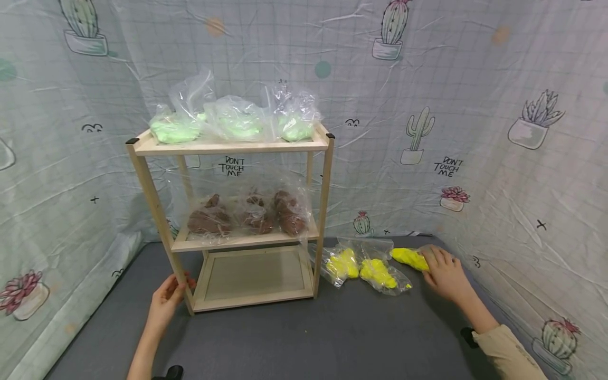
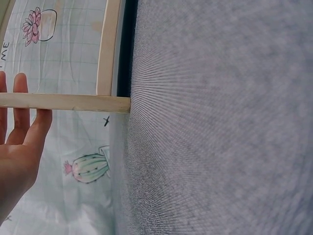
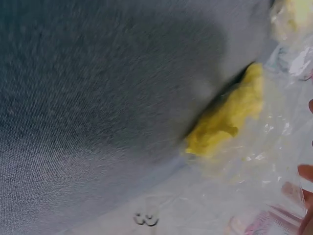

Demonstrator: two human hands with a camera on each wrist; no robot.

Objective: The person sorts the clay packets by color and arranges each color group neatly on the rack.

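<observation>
Dark grey cloth surface covers the lower part of the frame, and your two hands are over it, well apart. At the lower left, your bare forearm rises from the bottom edge; your left hand is clamped low on the front left post of the wooden rack, with fingers behind the post and one digit against its near side. At the lower right, your other forearm, in beige sleeve, slants upward and to the left. Your right hand, with its back toward the camera, has the fingers bent together on the right end of one clear yellow bag, right of the centre; if this bag is lifted or lying, it cannot be told.

Just left of it, two other yellow bags lie on the cloth, so the yellow ones are three. Left of these stands the rack, with three levels: three brown bags on the middle one, three pale green bags on the top. Behind everything, in the upper frame, hangs pale backdrop with cactus drawings and "DON'T TOUCH ME" written twice.
</observation>
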